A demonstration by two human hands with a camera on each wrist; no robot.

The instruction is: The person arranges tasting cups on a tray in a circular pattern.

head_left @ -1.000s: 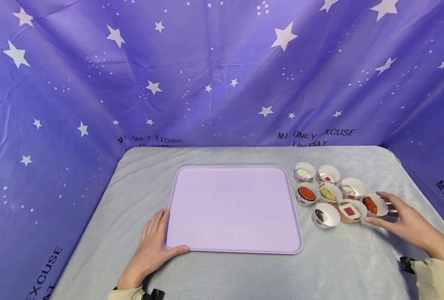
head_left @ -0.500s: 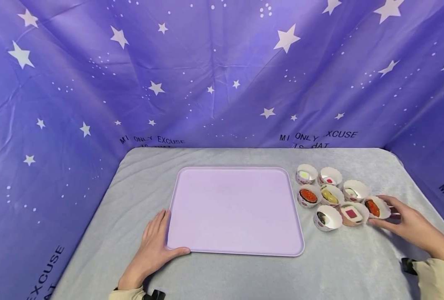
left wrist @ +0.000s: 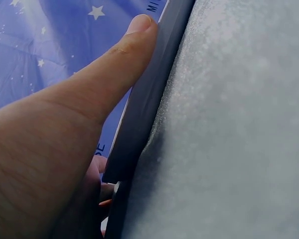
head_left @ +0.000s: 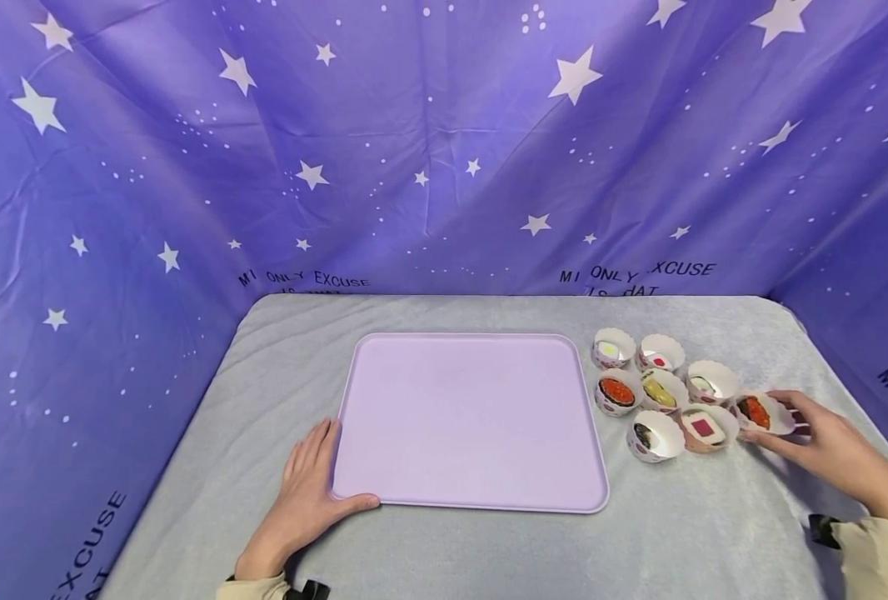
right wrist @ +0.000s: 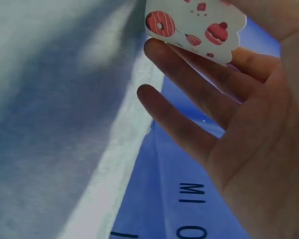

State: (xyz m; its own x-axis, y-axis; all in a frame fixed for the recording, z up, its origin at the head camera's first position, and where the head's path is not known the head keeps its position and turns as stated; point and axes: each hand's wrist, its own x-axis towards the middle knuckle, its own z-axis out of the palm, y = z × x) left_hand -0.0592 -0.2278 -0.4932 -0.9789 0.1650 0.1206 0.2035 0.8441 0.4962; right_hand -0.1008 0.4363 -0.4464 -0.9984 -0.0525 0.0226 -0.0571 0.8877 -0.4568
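My right hand (head_left: 837,450) holds a white paper baking cup (head_left: 783,417) between thumb and fingers. Inside that cup sits a gunkan sushi (head_left: 755,412) topped with orange roe. Seen from the right wrist, the cup's wall (right wrist: 197,22) has donut and cupcake prints and a scalloped rim, and two fingers stretch out below it. My left hand (head_left: 305,487) rests at the near left corner of a flat lilac tray (head_left: 470,421), fingers along its left side. The thumb (left wrist: 122,57) lies on the front rim in the left wrist view.
Several more baking cups stand grouped right of the tray, including one with a white, red-centred piece (head_left: 705,427), one with yellow (head_left: 661,392) and one with orange roe (head_left: 616,392). Grey cloth (head_left: 489,554) covers the table. A purple star curtain (head_left: 384,167) hangs behind.
My right hand has drawn the roe cup slightly right, away from the neighbouring cups, and its rim now looks squeezed narrower. My left hand stays at the tray corner.
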